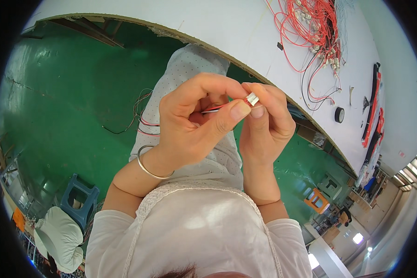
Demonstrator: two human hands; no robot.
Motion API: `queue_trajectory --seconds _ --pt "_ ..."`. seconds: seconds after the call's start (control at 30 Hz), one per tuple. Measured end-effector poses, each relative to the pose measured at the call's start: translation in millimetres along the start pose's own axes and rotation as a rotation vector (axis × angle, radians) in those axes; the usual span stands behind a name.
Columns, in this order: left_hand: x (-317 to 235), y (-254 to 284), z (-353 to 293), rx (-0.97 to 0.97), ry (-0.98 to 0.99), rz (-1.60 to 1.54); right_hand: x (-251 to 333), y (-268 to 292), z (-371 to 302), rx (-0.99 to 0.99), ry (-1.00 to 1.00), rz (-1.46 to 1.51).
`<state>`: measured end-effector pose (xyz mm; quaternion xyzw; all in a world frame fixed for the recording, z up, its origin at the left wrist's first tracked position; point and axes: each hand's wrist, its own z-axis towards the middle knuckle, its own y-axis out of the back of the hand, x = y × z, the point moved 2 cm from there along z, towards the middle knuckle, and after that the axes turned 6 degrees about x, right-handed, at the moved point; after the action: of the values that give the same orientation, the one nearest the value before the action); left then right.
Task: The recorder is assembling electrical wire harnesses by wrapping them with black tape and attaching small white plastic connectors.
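Observation:
A small white plastic connector (252,98) sits between the fingertips of both hands, above my lap. Thin red, black and white wires (213,110) lead from it into the curled fingers of my left hand (190,125), whose thumb and forefinger are pinched at the connector's wire end. My right hand (266,125) is closed too, thumb and forefinger gripping the connector from the other side. The wires come out behind the left wrist, and their loose ends (132,123) hang to the left over my leg and the floor. My fingers hide part of the connector.
Ahead stands a white table (227,28) with a curved edge. A tangle of red wires (310,23) with white connectors lies on it, along with a black roll (339,114) and red and black wire bundles (371,116). Blue (80,199) and orange (316,200) stools stand on the green floor.

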<state>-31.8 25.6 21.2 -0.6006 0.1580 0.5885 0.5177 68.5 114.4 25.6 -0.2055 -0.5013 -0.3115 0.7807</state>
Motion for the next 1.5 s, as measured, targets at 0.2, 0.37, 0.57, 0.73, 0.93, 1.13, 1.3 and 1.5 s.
queue_trajectory --seconds 0.2,0.37,0.57,0.73,0.93,1.13,1.3,1.5 --pt "2 6 -2 0.007 -0.055 0.108 4 2 1 0.069 -0.101 0.044" --pt "4 2 -2 -0.006 -0.153 0.199 10 -5 1 0.051 -0.026 -0.153" --pt "7 5 2 -0.033 0.29 -0.313 20 -12 1 0.029 -0.019 -0.423" --pt "11 7 0 0.035 0.433 -0.564 24 -15 0 0.019 -0.002 -0.514" --pt "12 -1 -2 -0.028 0.52 -0.638 23 -13 2 -0.005 0.093 -0.62" --pt "22 1 -4 0.028 0.535 -0.858 18 -5 4 -0.037 0.134 -0.612" --pt "20 -6 -4 -0.009 0.567 -0.769 19 -5 3 -0.07 0.046 -0.613" --pt "14 -10 -4 -0.056 0.614 -0.742 16 -5 1 -0.124 -0.018 -0.481"
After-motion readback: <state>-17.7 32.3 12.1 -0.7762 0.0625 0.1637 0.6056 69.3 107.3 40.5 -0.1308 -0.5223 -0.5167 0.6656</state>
